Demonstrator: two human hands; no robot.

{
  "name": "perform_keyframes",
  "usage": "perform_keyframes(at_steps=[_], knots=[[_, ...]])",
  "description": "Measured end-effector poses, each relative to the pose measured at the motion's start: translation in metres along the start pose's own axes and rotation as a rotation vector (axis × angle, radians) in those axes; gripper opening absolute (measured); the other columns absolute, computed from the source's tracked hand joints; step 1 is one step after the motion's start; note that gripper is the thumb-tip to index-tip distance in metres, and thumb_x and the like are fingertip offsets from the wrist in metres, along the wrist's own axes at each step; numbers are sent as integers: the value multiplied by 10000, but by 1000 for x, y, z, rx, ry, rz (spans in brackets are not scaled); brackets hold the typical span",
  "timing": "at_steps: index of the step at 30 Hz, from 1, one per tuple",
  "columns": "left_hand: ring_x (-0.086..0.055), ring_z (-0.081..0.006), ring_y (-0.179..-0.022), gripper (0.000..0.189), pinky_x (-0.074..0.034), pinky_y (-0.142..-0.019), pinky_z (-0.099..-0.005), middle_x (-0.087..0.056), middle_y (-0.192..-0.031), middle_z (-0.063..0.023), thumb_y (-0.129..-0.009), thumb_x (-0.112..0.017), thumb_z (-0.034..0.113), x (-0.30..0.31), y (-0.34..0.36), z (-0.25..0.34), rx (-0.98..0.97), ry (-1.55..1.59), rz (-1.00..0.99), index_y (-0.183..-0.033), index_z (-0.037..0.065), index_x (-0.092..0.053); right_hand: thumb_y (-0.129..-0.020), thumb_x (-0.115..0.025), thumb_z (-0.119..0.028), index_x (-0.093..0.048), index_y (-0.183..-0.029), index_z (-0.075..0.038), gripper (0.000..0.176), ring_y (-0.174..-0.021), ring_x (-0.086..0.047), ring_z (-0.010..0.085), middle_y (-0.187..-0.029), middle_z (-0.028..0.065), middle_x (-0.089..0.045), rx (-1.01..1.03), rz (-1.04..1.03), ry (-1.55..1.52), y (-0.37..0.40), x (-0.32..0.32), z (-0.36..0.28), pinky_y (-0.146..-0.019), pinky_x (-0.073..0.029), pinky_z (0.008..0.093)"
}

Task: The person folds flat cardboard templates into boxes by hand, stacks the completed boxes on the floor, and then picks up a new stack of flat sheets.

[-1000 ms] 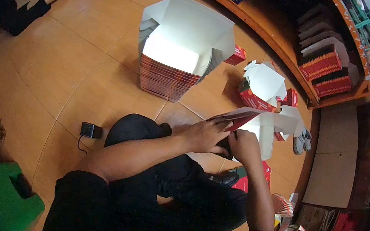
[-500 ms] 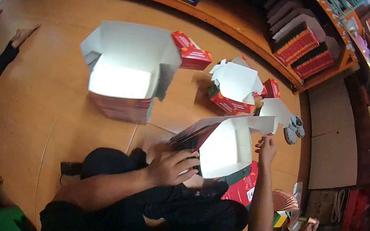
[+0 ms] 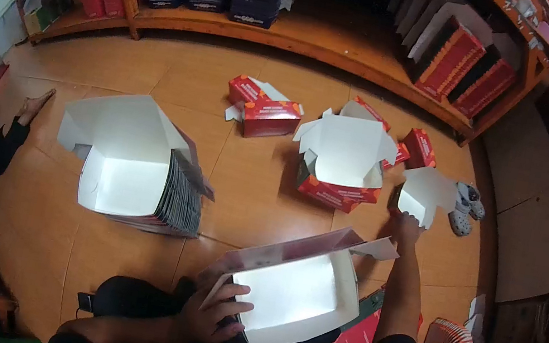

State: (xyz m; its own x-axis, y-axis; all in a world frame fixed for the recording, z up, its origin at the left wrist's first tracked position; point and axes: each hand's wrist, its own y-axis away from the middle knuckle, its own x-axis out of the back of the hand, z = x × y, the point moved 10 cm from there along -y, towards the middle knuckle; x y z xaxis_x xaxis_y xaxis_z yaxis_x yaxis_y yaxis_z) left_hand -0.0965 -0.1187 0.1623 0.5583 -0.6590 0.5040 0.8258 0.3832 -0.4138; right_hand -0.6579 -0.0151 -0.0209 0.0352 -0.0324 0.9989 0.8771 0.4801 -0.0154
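Note:
In my lap rests a large open carton [image 3: 297, 299], white inside, its lid flap raised on the far side. My left hand [image 3: 215, 316] is closed on its left wall, fingers over the rim. My right hand [image 3: 407, 230] is stretched forward, its fingers closed at the near rim of a smaller open box [image 3: 418, 196] with a white lid flap. To the left stands a stack of nested cartons [image 3: 179, 199], the top one open and white inside. Ahead is a group of nested red boxes [image 3: 336, 193] with open white flaps.
Red printed boxes [image 3: 272, 118] lie farther ahead on the tiled floor. Grey clogs [image 3: 462, 210] sit at the right. A wooden shelf [image 3: 296, 43] holds stacked cartons at the back. Another person's foot [image 3: 35, 106] shows at left. Flat red card [image 3: 360, 335] lies beside my right arm.
My right hand has left the carton's flap and moved forward to the smaller box. The carton has tilted lower toward my lap, with my left hand still on it. The view has shifted.

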Motion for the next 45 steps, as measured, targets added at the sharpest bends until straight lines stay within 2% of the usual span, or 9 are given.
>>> perform_keyframes(at_steps=[5, 10, 12, 14, 18, 20, 21, 33, 45], knots=[[-574, -344, -1102, 370, -457, -944, -455, -596, -1232, -171, -837, -710, 215, 5, -2, 12, -28, -25, -5, -1157, 63, -605, -923, -500, -185, -609, -1038, -111, 176, -926, -660, 306, -991, 114, -652, 162, 55, 137, 32, -10, -4, -887, -474, 494], [-628, -261, -1097, 409, -480, -929, -372, -577, -1327, -154, -868, -682, 166, 14, -1, 11, 37, 180, 107, -1235, 23, -572, -902, -469, 77, -576, -1110, -6, 248, -1027, -629, 298, -1061, 161, -644, 158, 341, -901, 165, 120, -4, -858, -491, 376], [-643, -260, -1078, 393, -502, -923, -374, -567, -1341, -142, -880, -673, 160, 16, 2, 20, 0, 120, 80, -1236, 27, -574, -950, -487, -17, -546, -1226, 3, 283, -1067, -608, 225, -1139, 132, -618, 270, 553, -872, 232, 182, 2, -921, -472, 312], [-648, -276, -1050, 367, -532, -888, -368, -562, -1344, -109, -891, -664, 187, 17, -2, 28, -78, 51, 73, -1221, 44, -593, -938, -480, 20, -523, -1237, 44, 303, -1061, -621, 292, -1146, 189, -635, 478, 689, -1160, 293, 234, -3, -873, -493, 361], [-657, -255, -1023, 313, -558, -836, -353, -588, -1262, -92, -858, -695, 152, 21, 2, 40, -241, -129, 113, -1153, 79, -623, -943, -501, -36, -507, -1258, 39, 325, -1035, -639, 315, -1140, 204, -635, 670, 588, -984, 384, 287, -24, -847, -518, 375], [-669, -232, -994, 270, -563, -821, -349, -635, -1177, -64, -844, -708, 190, 18, 6, 38, -250, -167, 121, -1090, 90, -655, -841, -627, -27, -576, -1093, -13, 258, -936, -661, 359, -1048, 188, -665, 1091, 572, -355, 442, 330, -121, -839, -537, 421], [-673, -224, -984, 251, -564, -817, -348, -650, -1143, -56, -840, -709, 204, 18, 5, 37, -247, -172, 110, -1061, 92, -665, -763, -655, 7, -594, -951, -19, 198, -802, -668, 382, -906, 169, -676, 1281, 501, -524, 452, 350, -153, -704, -543, 449], [-604, -223, -752, 133, -508, -667, -335, -590, -900, -56, -848, -666, 199, 23, 15, 53, -480, -181, 129, -874, 71, -640, -809, -544, -16, -567, -942, -65, 143, -706, -641, 368, -790, 154, -612, 1048, 33, -72, 417, 291, -225, -596, -504, 471], [-613, -202, -771, 150, -521, -683, -326, -604, -911, -31, -814, -689, 211, 23, 14, 46, -480, -206, 188, -897, 96, -640, -837, -653, -188, -601, -873, -8, 190, -746, -617, 341, -797, 146, -624, 1050, 103, -181, 438, 295, -256, -690, -486, 436]])
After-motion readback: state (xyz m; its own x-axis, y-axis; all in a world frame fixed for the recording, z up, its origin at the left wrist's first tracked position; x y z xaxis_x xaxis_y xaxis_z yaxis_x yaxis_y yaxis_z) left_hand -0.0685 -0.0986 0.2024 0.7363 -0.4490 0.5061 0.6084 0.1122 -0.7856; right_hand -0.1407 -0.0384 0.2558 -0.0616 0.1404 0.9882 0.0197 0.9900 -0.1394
